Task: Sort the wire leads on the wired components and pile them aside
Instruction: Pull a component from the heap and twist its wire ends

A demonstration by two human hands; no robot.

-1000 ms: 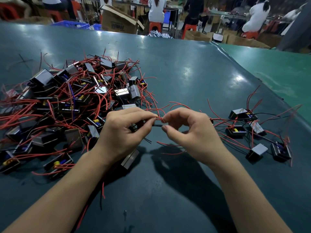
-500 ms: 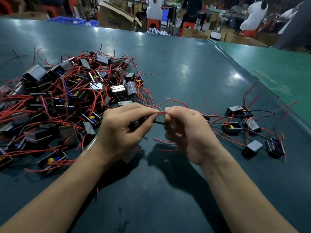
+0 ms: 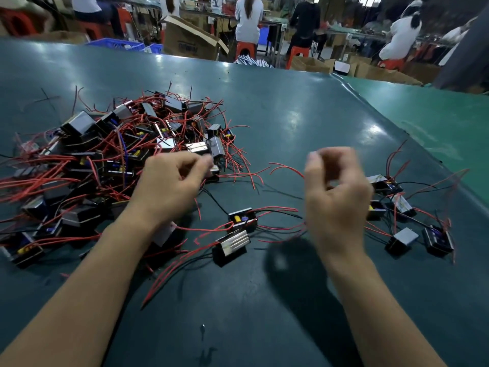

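Head view: I see my left hand [image 3: 169, 185] and right hand [image 3: 334, 186] blurred, fingers curled, grip unclear, above the black boxy wired component [image 3: 242, 221]; next I pile it right.

Large tangled heap of black wired components [image 3: 113, 160] with red leads at left, two components [image 3: 236, 234] at centre, small sorted group [image 3: 412, 221] at right

One head-worn wide-angle view looks forward and down, close over the green table [image 3: 291, 123], workshop across the frame's top
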